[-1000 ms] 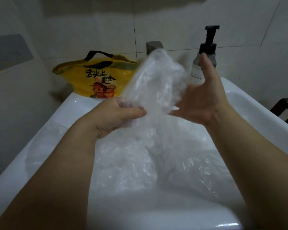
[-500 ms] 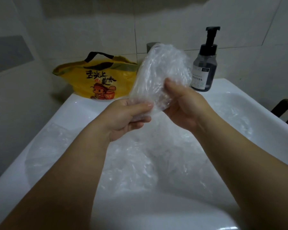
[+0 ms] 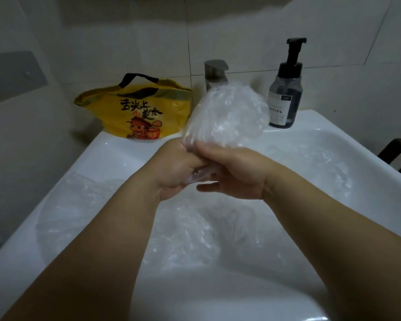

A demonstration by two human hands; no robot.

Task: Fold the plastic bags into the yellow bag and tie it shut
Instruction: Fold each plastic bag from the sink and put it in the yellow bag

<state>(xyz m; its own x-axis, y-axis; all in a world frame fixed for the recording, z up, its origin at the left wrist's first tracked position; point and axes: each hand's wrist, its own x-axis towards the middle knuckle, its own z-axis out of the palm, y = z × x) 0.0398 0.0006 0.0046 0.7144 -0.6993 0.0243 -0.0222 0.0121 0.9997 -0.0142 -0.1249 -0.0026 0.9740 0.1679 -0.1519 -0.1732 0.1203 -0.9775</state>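
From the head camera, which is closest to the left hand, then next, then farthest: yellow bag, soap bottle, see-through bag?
1. see-through bag, gripped in the left hand itself.
2. yellow bag, behind it, to the left.
3. soap bottle, behind, far right.

The yellow bag (image 3: 148,112) carries black brush-style Chinese characters in two rows. The upper row reads 舌尖上, and the lower row appears to read 美味. They are printed just above a small cartoon figure. The dark pump bottle (image 3: 287,93) has a label (image 3: 278,112) with several lines of small print, too blurred to read.
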